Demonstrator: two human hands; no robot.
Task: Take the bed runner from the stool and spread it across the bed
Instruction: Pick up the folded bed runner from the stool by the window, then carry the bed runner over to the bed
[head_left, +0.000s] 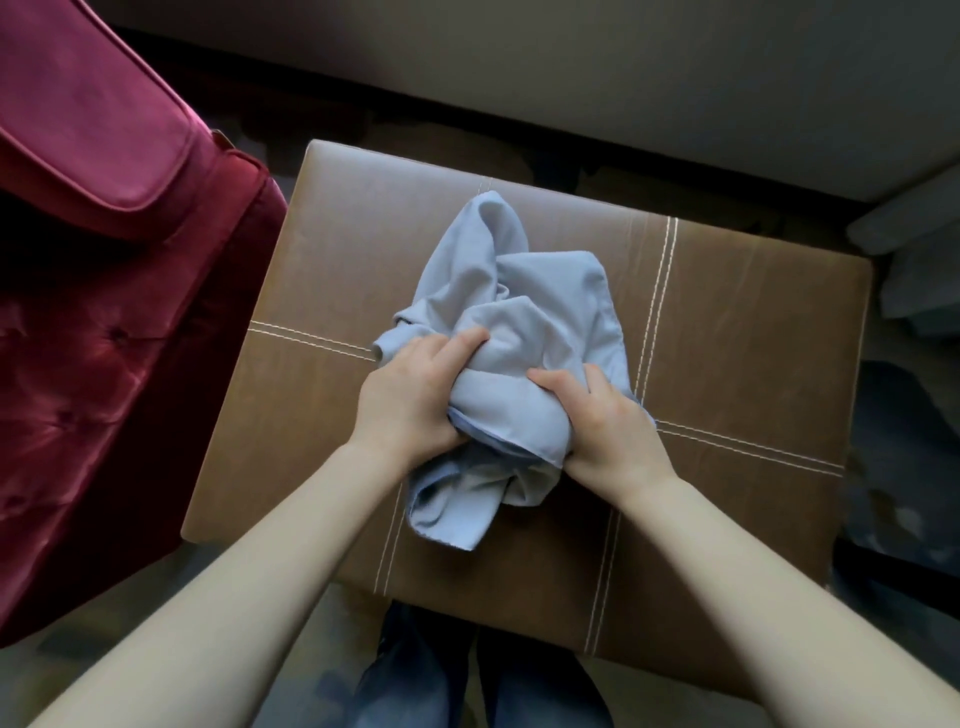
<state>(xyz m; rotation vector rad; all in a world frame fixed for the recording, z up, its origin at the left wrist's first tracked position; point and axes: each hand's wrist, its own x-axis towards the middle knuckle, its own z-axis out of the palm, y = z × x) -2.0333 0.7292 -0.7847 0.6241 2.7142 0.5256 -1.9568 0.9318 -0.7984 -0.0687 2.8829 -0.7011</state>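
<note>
The bed runner (524, 312) is a crumpled light blue cloth lying in the middle of a brown leather stool (727, 332) with white stitched seams. My left hand (410, 395) grips the cloth's near left side, fingers curled into the folds. My right hand (608, 421) grips its near right side. A loose end of the cloth hangs toward me between my wrists. The cloth still rests on the stool top.
A dark red tufted armchair (104, 291) stands close against the stool's left side. A pale surface (571, 67) runs along the far edge beyond the stool, with a pale object (914, 223) at right. My legs in jeans (467, 680) stand at the stool's near edge.
</note>
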